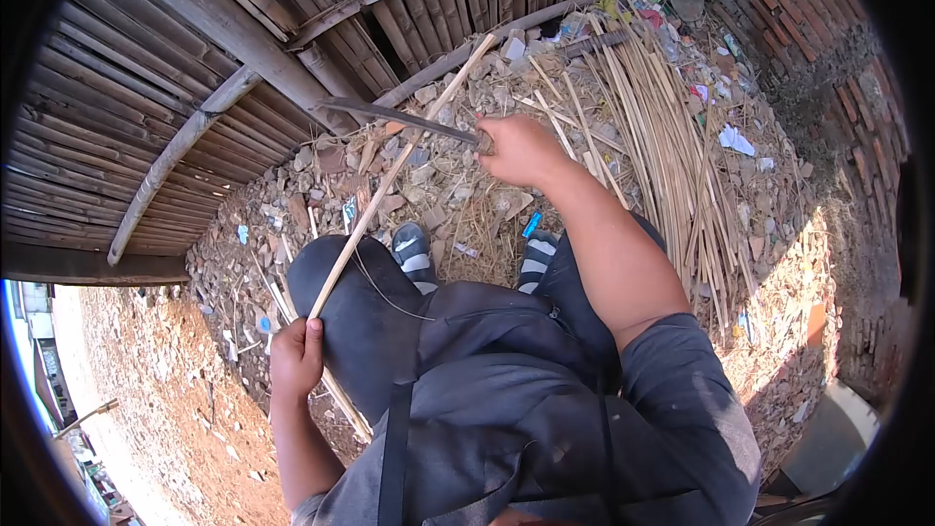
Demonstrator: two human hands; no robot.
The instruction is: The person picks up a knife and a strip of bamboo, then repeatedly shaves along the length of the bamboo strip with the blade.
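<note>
A long pale bamboo strip (362,224) runs from my left hand (296,356) up and away across my left thigh. My left hand is closed around its near end, thumb on top. My right hand (521,150) grips the handle of a long dark machete (409,120), whose blade points left. The blade crosses the strip at its upper part and seems to touch it. A thin curled fibre (375,282) hangs over my left thigh. More pale strips (346,399) lie beside my left leg, partly hidden by it.
A large bundle of bamboo strips (662,136) lies on the ground to the right. Rubble and litter (467,200) cover the ground around my sandalled feet. A bamboo slat wall (127,107) with poles rises at the left and front. A brick wall (808,10) stands at the right.
</note>
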